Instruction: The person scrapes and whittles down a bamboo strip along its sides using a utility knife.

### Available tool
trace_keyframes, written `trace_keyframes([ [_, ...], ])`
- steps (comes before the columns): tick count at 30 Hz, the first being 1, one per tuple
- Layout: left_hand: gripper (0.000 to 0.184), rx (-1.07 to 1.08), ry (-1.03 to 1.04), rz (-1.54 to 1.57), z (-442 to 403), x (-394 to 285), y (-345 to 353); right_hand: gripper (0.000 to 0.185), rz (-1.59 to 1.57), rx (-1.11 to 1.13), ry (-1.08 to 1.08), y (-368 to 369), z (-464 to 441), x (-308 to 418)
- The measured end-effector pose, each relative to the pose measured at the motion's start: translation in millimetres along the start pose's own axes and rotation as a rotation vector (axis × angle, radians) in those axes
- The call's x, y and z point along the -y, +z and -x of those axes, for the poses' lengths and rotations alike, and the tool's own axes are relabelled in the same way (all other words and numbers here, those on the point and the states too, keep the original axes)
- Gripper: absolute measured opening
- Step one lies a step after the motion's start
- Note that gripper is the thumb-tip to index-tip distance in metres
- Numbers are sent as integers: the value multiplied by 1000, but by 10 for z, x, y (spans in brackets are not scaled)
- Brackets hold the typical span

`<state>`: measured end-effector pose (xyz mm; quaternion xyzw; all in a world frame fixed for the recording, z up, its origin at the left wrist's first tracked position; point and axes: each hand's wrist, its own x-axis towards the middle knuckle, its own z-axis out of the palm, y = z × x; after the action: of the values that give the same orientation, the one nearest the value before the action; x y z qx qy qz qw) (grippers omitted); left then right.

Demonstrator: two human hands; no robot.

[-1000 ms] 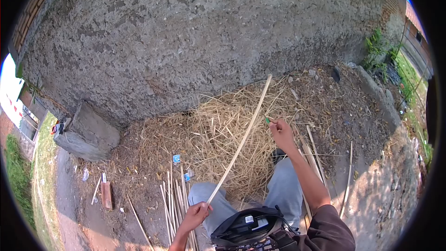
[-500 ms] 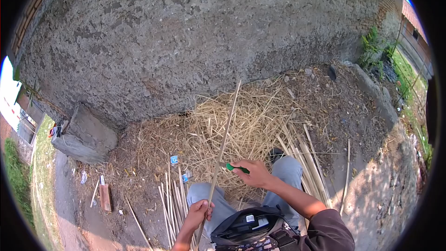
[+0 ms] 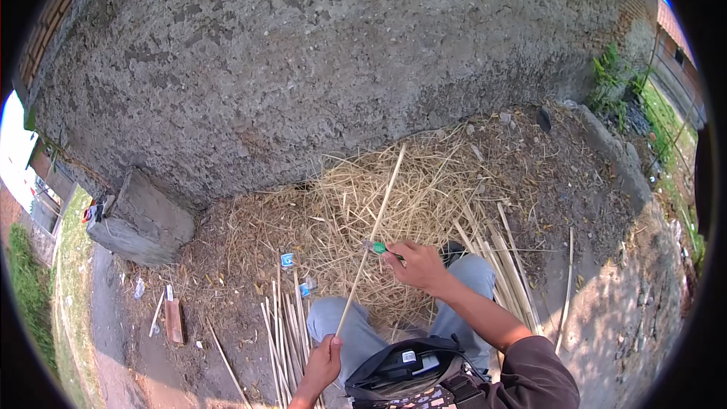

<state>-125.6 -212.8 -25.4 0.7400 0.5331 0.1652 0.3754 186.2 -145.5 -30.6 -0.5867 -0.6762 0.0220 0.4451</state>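
Note:
A long, thin bamboo strip (image 3: 387,195) slants up and away from me over the pile of shavings. My left hand (image 3: 324,363) is closed around its near end, beside my left knee. Fingers wrapped, my right hand (image 3: 419,263) grips a green-handled knife (image 3: 378,247) against the strip at about its middle. The small blade meets the strip's edge; its exact shape is too small to make out. Pale curled bamboo shavings (image 3: 356,189) lie heaped under the strip and between my feet.
Bundles of bamboo strips lie to my left (image 3: 284,341) and right (image 3: 509,280). A rough wall (image 3: 341,68) rises ahead. A concrete block (image 3: 148,216) stands at the left, with a reddish brick piece (image 3: 173,320) nearer me. An open black bag (image 3: 405,367) sits at my lap.
My left hand has moved down toward me and now holds the strip at its near end. The strip's far tip has shifted right and closer; the knife has moved slightly up and right.

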Motion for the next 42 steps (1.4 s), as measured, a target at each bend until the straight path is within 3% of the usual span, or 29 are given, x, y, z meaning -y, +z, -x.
trace_keyframes([
  [3,25,-23,-39,-94,108,-74,-70,19,40,31,-5,-163,-158,-52],
  [7,24,-64,15,-156,344,91,-147,18,145,-219,147,-361,-488,-471],
  [9,29,10,-14,-215,533,270,-118,17,199,-53,323,-646,-639,-783],
  [10,39,81,-44,-274,591,329,-119,17,199,-57,324,-589,-628,-855],
  [12,37,39,20,-270,598,380,-106,17,288,11,183,-495,-629,-951],
  [16,32,-5,-78,-188,528,334,-172,19,301,-55,198,-456,-626,-783],
  [18,31,30,-56,-128,556,420,-192,19,242,-73,205,-472,-610,-728],
  [19,28,76,-183,-112,565,451,-184,19,239,-73,210,-448,-595,-758],
  [20,28,80,-185,-116,580,473,-172,19,224,-83,198,-421,-570,-813],
  [22,26,-25,-8,-179,590,466,-141,19,212,-93,191,-430,-540,-811],
  [28,28,-64,-14,-291,592,537,-29,19,-171,-114,328,-453,-514,-714],
  [30,28,-42,-49,-338,586,555,-14,19,-112,29,387,-499,-453,-562],
  [31,29,-82,-13,-337,588,527,-7,19,-111,28,388,-470,-430,-538],
  [33,29,-121,25,-337,602,566,7,17,31,-178,48,-417,-391,-524],
  [36,31,-81,110,-325,650,672,9,16,291,-228,151,-532,-583,-913],
  [38,33,-5,-42,-270,624,485,-29,17,307,-202,132,-508,-586,-1035],
  [42,33,8,-143,-292,595,432,-120,18,326,-233,79,-437,-621,-955],
])
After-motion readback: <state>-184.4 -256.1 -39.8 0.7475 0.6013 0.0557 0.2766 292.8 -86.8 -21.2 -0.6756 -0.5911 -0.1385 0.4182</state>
